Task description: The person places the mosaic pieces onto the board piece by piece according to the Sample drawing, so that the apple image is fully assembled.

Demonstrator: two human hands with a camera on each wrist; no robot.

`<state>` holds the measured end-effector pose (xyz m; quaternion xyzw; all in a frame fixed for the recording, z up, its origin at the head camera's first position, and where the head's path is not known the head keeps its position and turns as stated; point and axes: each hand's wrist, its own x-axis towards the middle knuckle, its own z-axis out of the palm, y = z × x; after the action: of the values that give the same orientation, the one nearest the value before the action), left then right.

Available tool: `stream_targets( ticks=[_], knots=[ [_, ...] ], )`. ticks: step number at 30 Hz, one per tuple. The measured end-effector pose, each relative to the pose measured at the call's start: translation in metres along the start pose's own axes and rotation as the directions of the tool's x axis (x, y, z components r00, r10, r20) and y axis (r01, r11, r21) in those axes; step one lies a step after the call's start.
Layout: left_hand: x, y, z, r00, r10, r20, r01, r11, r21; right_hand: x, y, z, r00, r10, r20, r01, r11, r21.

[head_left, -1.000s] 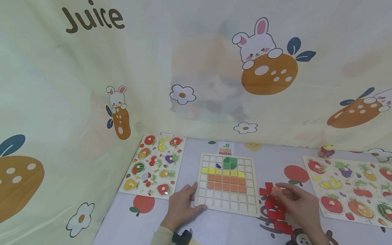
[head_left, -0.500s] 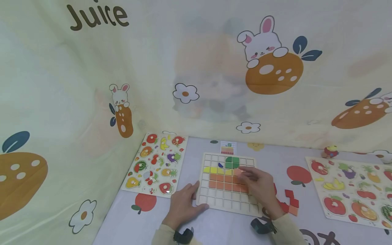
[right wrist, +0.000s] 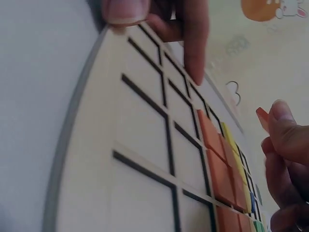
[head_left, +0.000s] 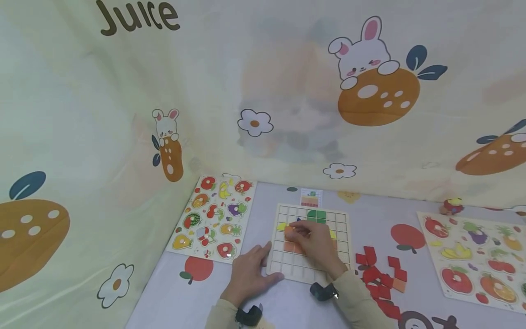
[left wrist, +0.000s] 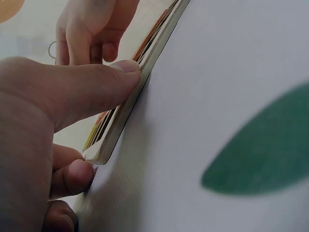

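Note:
My right hand point(head_left: 314, 240) pinches an orange square tile point(head_left: 289, 232) between thumb and fingers, over the left part of a wooden grid board point(head_left: 293, 269). In the right wrist view the tile point(right wrist: 262, 119) is tilted and raised off the board. My left hand point(head_left: 248, 274) grips the board's near left corner, thumb on the front edge and fingertips on the left edge; the left wrist view shows the thumb point(left wrist: 104, 84) against the rim. Green tiles point(head_left: 317, 215), yellow tiles point(head_left: 281, 226) and orange tiles point(right wrist: 219, 176) sit in its cells. My right hand hides several cells.
Loose red tiles point(head_left: 371, 274) and an orange one point(head_left: 399, 285) lie right of the board. A picture card point(head_left: 311, 203) is behind it. Fruit puzzle boards stand left point(head_left: 203, 235) and right point(head_left: 472, 285), with a small red-and-yellow toy point(head_left: 453, 206) at the back right.
My right hand has carried the orange tile from the loose tiles on the right, across the grid board to its left part. My left hand has kept its grip on the corner.

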<state>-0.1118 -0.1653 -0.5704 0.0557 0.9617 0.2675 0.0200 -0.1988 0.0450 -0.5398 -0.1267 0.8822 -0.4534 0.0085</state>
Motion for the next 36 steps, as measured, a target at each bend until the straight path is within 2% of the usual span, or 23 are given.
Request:
stream_targets(
  ticks=[9,13,23,31,36],
  knots=[
    [0.001,0.0,-0.001,1.0,0.011,0.0,-0.011,1.0,-0.007,0.008,-0.001,0.017,0.998,-0.021,0.06,0.026,0.997,-0.077],
    [0.001,0.001,-0.001,1.0,0.008,0.005,-0.008,1.0,-0.013,0.01,-0.002,0.021,0.997,-0.006,0.078,0.013,0.996,-0.094],
    [0.001,0.004,-0.004,1.0,0.003,0.005,-0.003,1.0,-0.008,0.012,-0.008,0.023,0.996,0.022,0.085,-0.015,0.996,-0.085],
    [0.001,0.001,-0.002,1.0,-0.001,0.005,0.001,1.0,-0.01,0.014,-0.01,0.025,0.995,0.006,0.096,0.003,0.995,-0.095],
    [0.0,0.001,-0.002,1.0,-0.002,0.011,0.003,1.0,-0.016,0.012,-0.005,0.02,0.994,-0.025,0.102,0.032,0.998,-0.062]
  ],
)
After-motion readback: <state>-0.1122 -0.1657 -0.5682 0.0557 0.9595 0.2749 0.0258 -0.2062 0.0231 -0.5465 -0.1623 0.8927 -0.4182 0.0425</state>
